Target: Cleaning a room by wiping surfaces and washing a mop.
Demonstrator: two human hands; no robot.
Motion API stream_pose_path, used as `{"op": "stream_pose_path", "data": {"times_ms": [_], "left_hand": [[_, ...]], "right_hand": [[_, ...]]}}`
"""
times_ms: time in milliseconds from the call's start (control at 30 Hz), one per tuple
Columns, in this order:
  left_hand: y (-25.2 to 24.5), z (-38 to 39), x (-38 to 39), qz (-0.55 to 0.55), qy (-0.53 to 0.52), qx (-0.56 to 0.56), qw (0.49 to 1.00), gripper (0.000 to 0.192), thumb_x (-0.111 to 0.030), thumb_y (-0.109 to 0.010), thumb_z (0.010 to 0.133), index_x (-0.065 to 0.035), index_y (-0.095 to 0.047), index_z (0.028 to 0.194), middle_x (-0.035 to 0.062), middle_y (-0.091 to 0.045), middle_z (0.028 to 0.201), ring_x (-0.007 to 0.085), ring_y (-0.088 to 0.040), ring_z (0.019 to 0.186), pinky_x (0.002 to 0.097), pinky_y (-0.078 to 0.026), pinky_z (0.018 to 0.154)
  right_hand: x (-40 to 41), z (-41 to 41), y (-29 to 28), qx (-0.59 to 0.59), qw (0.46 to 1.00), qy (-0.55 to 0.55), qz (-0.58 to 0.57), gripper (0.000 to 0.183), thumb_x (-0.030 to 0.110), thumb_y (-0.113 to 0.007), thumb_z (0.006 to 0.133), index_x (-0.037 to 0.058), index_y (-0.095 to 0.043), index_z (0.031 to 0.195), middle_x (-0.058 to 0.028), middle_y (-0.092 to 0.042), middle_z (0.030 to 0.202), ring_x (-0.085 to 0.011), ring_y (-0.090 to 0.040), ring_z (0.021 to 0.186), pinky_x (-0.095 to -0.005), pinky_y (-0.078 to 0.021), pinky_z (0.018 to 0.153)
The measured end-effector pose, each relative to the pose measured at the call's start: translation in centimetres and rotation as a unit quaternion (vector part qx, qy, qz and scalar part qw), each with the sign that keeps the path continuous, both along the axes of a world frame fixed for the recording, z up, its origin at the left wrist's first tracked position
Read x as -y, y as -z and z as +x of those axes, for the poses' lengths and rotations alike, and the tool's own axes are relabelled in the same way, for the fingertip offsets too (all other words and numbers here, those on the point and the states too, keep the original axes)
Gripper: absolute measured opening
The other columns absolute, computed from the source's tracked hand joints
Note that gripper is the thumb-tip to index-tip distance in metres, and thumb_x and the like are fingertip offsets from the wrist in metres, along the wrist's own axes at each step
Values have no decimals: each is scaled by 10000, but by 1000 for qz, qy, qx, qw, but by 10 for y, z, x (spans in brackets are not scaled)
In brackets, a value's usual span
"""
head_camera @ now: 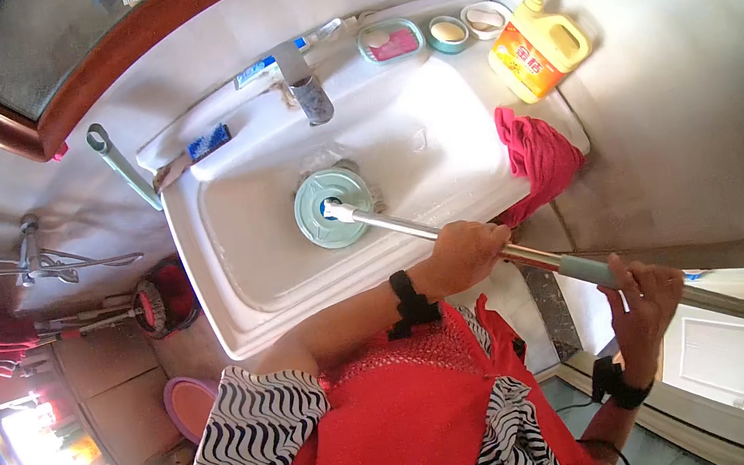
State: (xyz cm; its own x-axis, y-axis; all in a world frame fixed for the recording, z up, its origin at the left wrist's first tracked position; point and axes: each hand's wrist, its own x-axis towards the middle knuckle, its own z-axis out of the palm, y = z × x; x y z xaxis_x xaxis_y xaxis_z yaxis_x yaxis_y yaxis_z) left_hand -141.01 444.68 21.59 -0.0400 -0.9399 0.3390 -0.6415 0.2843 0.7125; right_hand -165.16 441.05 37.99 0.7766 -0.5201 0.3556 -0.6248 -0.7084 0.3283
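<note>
A mop's metal pole (400, 225) slants across the view, its round pale green mop head (334, 208) down in the white sink basin (263, 277), near the drain. My left hand (469, 254) is closed around the pole just past the basin's front edge. Farther up, my right hand (644, 293) holds the pole at its green grip (587, 271), fingers wrapped partly around it. The underside of the mop head is hidden. Above it, the faucet (308, 94) reaches over the basin.
A yellow pump bottle (539, 48), soap dishes (390, 42) and a blue brush (209, 142) stand along the sink's rim. A red cloth (540, 153) drapes over its right corner. A red bucket (173, 298) and a pink-rimmed basin (192, 404) are at the left; a wall borders the right.
</note>
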Motion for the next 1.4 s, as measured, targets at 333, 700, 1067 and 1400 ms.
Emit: {"op": "stream_pose_path", "data": {"times_ms": [333, 700, 1067, 1400], "left_hand": [[-13, 13, 24, 6, 146, -20, 989, 152, -94, -595, 677, -107, -535, 816, 109, -570, 672, 346, -612, 732, 484, -463, 620], [-11, 29, -13, 17, 95, 36, 995, 124, -121, -617, 687, -104, -547, 787, 78, -607, 698, 318, -630, 718, 446, -472, 641], [12, 66, -111, -55, -97, 100, 989, 288, -135, -660, 728, -49, -569, 987, 83, -598, 912, 259, -587, 913, 392, -435, 796], [18, 46, -184, -81, -119, 78, 987, 586, -162, -649, 752, -60, -448, 1293, 159, -491, 1301, 320, -426, 1269, 458, -332, 1050]], "right_hand": [[-30, 7, -23, -41, 988, 114, 93, 468, 201, -737, 697, 120, -635, 1147, -66, -530, 728, -256, -505, 687, -390, -370, 660], [-59, 25, -12, -57, 991, 96, 69, 418, 278, -690, 785, 113, -627, 1164, -64, -526, 729, -249, -524, 687, -386, -375, 659], [-137, 77, 12, -46, 997, 42, 45, 438, 266, -721, 755, 148, -613, 1163, -51, -511, 736, -244, -519, 719, -415, -399, 702], [-217, 58, 15, -106, 990, 86, 26, 518, 153, -718, 748, 146, -551, 1238, -59, -545, 769, -237, -553, 720, -394, -433, 627]]}}
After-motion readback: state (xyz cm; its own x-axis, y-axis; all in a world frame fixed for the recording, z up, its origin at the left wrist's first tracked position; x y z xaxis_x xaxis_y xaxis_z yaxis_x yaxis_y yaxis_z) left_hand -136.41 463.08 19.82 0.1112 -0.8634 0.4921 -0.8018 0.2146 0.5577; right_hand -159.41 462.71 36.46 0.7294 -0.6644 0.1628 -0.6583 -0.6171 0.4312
